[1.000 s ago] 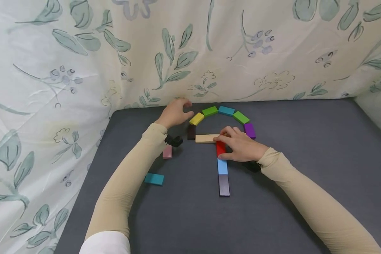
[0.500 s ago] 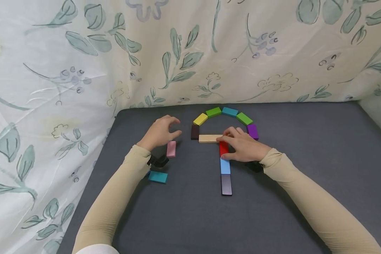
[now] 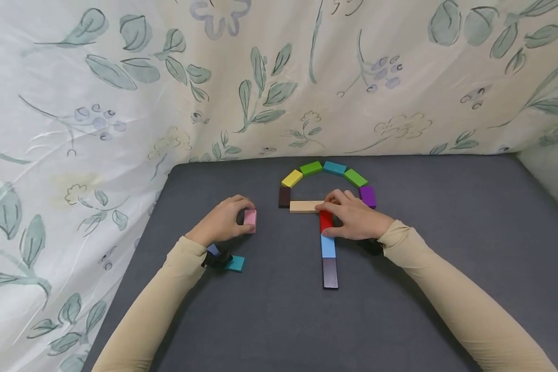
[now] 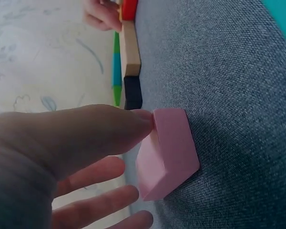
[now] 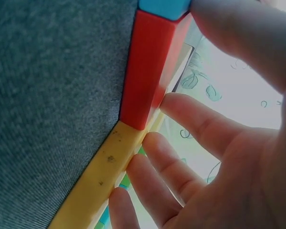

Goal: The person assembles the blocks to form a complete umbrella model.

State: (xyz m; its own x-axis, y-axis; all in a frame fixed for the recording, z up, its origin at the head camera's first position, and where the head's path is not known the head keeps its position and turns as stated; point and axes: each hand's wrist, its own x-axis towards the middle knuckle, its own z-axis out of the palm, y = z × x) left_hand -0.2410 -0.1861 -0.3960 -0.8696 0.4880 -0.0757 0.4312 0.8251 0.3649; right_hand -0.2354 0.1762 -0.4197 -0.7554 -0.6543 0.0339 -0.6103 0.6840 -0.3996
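Observation:
Thumb and fingers of my left hand (image 3: 220, 222) take in the two ends of a pink block (image 3: 250, 221) lying on the dark table. The left wrist view shows the thumb touching the pink block (image 4: 174, 143); its far side is partly hidden. My right hand (image 3: 355, 214) rests over a red block (image 3: 326, 221), its fingertips touching the row of blocks. Below the red block lie a light blue block (image 3: 328, 247) and a grey-purple block (image 3: 330, 274). A pale wooden block (image 3: 304, 207) adjoins it. In the right wrist view a yellowish block (image 5: 97, 174) meets the red one.
An arch of dark brown (image 3: 284, 197), yellow (image 3: 292, 178), green (image 3: 311, 168), blue (image 3: 335, 168) and purple (image 3: 368, 196) blocks stands behind. A teal block (image 3: 235, 264) and a blue-violet block (image 3: 213, 249) lie near the left wrist. A floral curtain (image 3: 376, 103) borders the table.
My left hand has come away from the yellow block at the arch, moving left and towards me, and its thumb and fingers have reached the pink block. The right hand has stayed in place.

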